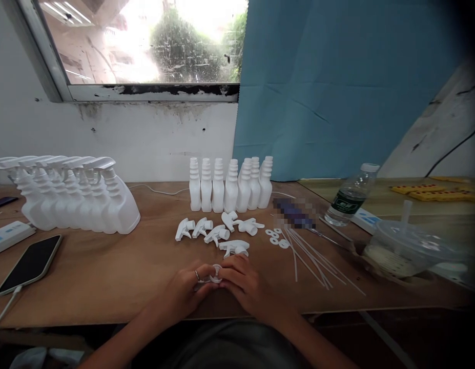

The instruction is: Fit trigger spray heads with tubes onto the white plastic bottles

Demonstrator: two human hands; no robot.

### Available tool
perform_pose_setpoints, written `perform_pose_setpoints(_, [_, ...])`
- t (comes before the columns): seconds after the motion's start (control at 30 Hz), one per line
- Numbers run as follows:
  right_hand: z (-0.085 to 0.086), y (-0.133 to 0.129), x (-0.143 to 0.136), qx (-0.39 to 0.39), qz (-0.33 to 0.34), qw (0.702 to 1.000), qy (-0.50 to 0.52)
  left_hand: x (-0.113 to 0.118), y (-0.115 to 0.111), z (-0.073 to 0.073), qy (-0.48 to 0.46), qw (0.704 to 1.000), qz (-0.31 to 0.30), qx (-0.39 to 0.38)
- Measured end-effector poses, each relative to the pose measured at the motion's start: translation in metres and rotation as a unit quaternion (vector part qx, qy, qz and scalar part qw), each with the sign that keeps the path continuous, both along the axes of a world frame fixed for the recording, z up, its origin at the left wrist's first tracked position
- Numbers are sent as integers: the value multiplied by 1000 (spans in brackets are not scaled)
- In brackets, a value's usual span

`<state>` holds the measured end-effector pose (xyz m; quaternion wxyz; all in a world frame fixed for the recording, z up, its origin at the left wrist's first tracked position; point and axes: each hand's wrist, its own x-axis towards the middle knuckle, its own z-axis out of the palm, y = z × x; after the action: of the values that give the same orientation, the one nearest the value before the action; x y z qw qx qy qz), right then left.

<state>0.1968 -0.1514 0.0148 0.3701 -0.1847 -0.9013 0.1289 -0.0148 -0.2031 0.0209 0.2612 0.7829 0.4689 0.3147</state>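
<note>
My left hand (189,288) and my right hand (243,283) meet near the table's front edge, fingers closed around a small white plastic part (215,274). Much of that part is hidden by the fingers. Just beyond them lie several white spray heads (218,233). To their right are small white rings (273,240) and a fan of thin white tubes (310,256). Several open-necked white bottles (231,189) stand in a row behind the spray heads.
Several white bottles with spray tops (79,200) stand at the left, near a phone (29,264) and a power strip (10,237). At the right are a screwdriver-like tool (294,212), a water bottle (350,197) and a lidded cup (394,251).
</note>
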Motion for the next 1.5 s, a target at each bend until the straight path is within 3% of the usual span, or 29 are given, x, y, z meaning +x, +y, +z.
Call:
perform_pose_setpoints(0.13, [7, 4, 13, -18, -36, 999, 14, 1, 0, -5, 7, 998, 56, -23])
perform_pose_setpoints(0.23, [14, 22, 47, 11, -164, 986, 36, 3, -2, -6, 26, 996, 79, -18])
perform_pose_setpoints(0.37, [15, 56, 120, 86, -395, 914, -27, 5, -3, -1, 33, 997, 65, 16])
perform_pose_setpoints(0.47, [7, 73, 164, 14, -504, 855, -123, 5, -2, 1, 34, 997, 57, 24])
perform_pose_setpoints(0.57, [-3, 80, 178, -65, -522, 835, -163, 5, -3, 0, 31, 998, 54, 24])
perform_pose_setpoints(0.73, [-7, 85, 167, -85, -534, 825, -167, 5, -3, -4, 26, 998, 56, 13])
perform_pose_setpoints(0.87, [6, 80, 162, -70, -557, 814, -147, 4, -2, -3, 17, 997, 73, -6])
perform_pose_setpoints(0.93, [19, 73, 155, -57, -570, 815, -85, 5, -2, -3, 14, 997, 69, -5])
perform_pose_setpoints(1.0, [35, 63, 141, -85, -542, 834, 58, 5, -1, -4, 10, 998, 64, 0])
perform_pose_setpoints(1.03, [44, 57, 131, -126, -494, 847, 150, 5, -1, -4, 8, 998, 64, 2])
perform_pose_setpoints(1.07, [52, 51, 118, -185, -421, 856, 235, 5, -1, -5, 8, 998, 63, 3])
perform_pose_setpoints(1.13, [64, 39, 90, -311, -257, 860, 312, 4, -1, -6, 9, 998, 62, 5])
perform_pose_setpoints(1.2, [71, 28, 59, -393, -137, 857, 305, 4, -1, -6, 10, 998, 59, 3])
perform_pose_setpoints(1.3, [69, 18, 18, -431, -29, 864, 259, 4, 0, -5, 1, 998, 55, -6])
perform_pose_setpoints(1.4, [58, 14, -10, -430, 9, 877, 212, 4, 1, -5, -4, 999, 40, -10])
perform_pose_setpoints(1.5, [51, 15, -23, -389, -9, 903, 180, 4, 2, -5, -4, 999, 37, -4])
